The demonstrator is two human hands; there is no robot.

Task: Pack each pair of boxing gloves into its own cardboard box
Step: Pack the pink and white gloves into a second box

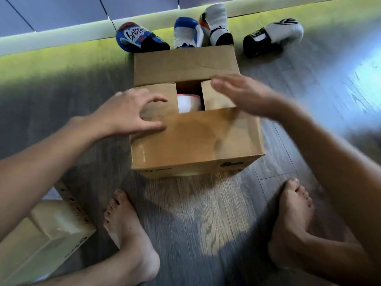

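Note:
A cardboard box (198,139) stands on the floor in front of me with its flaps mostly folded down. Through the gap between the flaps a white and pink glove (188,103) shows inside. My left hand (132,112) rests with spread fingers on the left side flap and the near flap. My right hand (241,91) hovers flat and blurred over the right side flap. Behind the box lie a blue glove with lettering (140,37), a blue and white glove (187,32), a white glove with orange (216,23) and a white and black glove (274,36).
A second, closed cardboard box (41,240) lies at the lower left beside my left foot (129,232). My right foot (292,221) is at the lower right. A yellow-green mat (51,56) and a pale wall base run along the back.

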